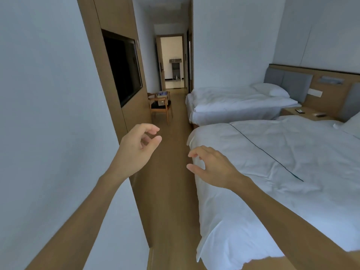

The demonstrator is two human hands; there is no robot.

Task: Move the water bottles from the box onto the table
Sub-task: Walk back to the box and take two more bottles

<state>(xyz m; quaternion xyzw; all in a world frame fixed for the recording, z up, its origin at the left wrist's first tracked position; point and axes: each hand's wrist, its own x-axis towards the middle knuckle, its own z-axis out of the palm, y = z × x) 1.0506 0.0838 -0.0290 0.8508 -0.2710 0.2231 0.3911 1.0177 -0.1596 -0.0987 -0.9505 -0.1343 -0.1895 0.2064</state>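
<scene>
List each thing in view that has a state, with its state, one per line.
Left hand: fingers loosely curled, holding nothing.
Right hand: fingers loosely curled, holding nothing.
Television: screen dark.
Door at the end of the hall: open.
Box on the chair: top open, what looks like bottles inside.
Near bed: made, cover wrinkled.
Far bed: made, pillow at its head.

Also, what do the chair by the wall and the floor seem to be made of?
The chair looks like light wood with a dark seat: thin brown legs and arms show, though it is too far away for detail. The floor looks like wood or wood-look laminate, with a smooth matt brown surface; no grain is visible.
</scene>
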